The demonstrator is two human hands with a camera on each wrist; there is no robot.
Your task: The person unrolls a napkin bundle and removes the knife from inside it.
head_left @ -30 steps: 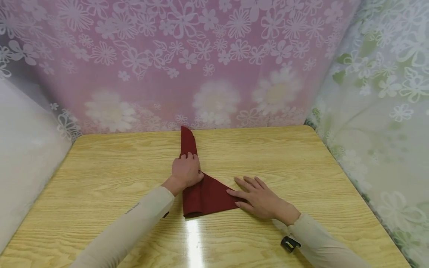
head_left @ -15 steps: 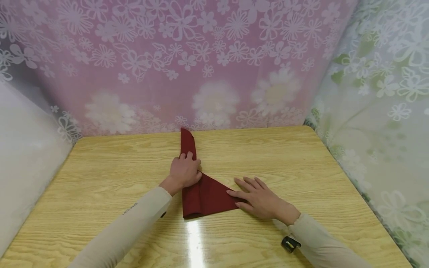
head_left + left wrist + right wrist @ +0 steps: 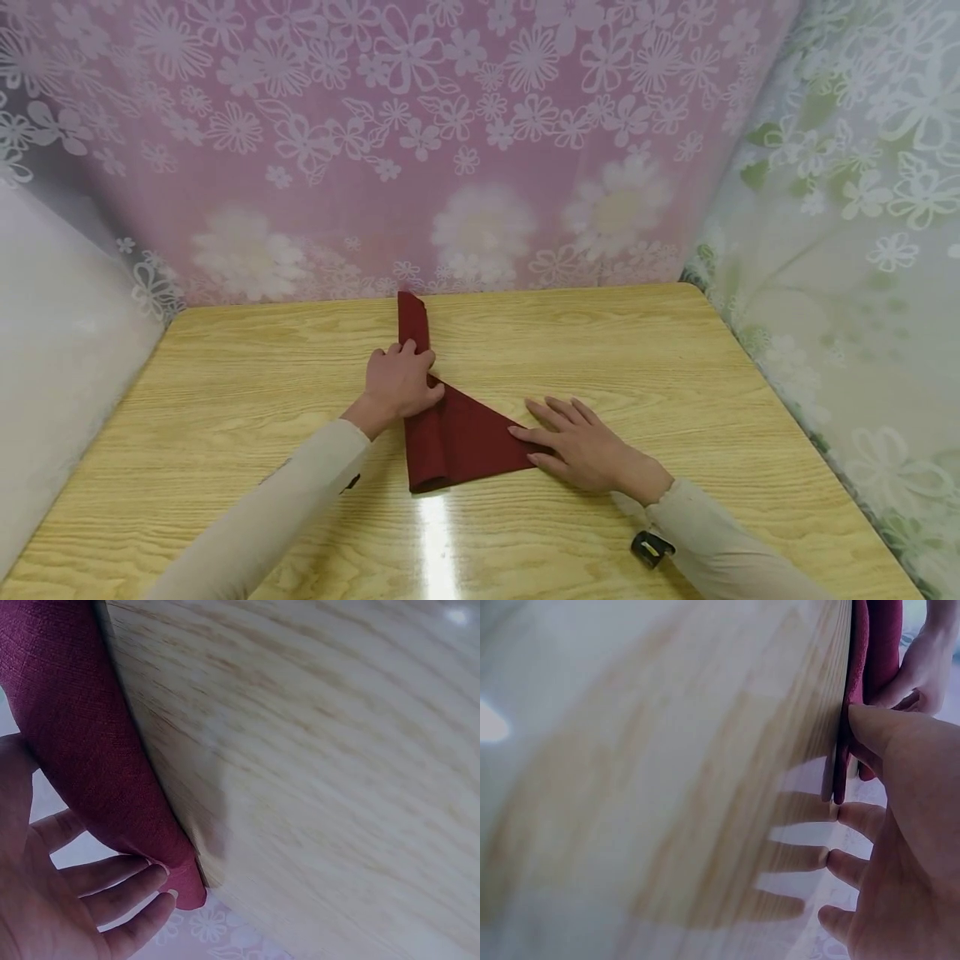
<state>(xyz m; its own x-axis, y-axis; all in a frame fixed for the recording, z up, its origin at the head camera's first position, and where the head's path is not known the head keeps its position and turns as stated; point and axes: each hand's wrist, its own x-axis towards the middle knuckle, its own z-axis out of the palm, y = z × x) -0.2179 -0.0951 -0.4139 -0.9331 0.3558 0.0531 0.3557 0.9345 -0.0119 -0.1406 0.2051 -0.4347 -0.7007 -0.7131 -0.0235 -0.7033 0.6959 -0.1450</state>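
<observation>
A dark red cloth (image 3: 483,442) lies on the table, folded to a triangle on the right with a rolled, thicker band along its left side. My left hand (image 3: 397,383) grips that band about midway, fingers bent over it; in the left wrist view the fingertips meet the cloth's edge (image 3: 112,765). The band's far end (image 3: 412,317) sticks out beyond the fingers. My right hand (image 3: 588,446) rests on the triangle's right tip with fingers spread, thumb and forefinger pressing the cloth. In the right wrist view its other fingers touch the wood beside the cloth (image 3: 859,667).
The wooden table (image 3: 285,358) meets a pink flowered curtain (image 3: 450,167) at the back. Pale flowered sheeting (image 3: 847,250) hangs on the right, and a white panel (image 3: 60,358) stands on the left. A small black device (image 3: 651,548) sits by the right cuff.
My left hand has shifted a little to the left, taking the upper part of the band with it. The right hand has stayed on the tip.
</observation>
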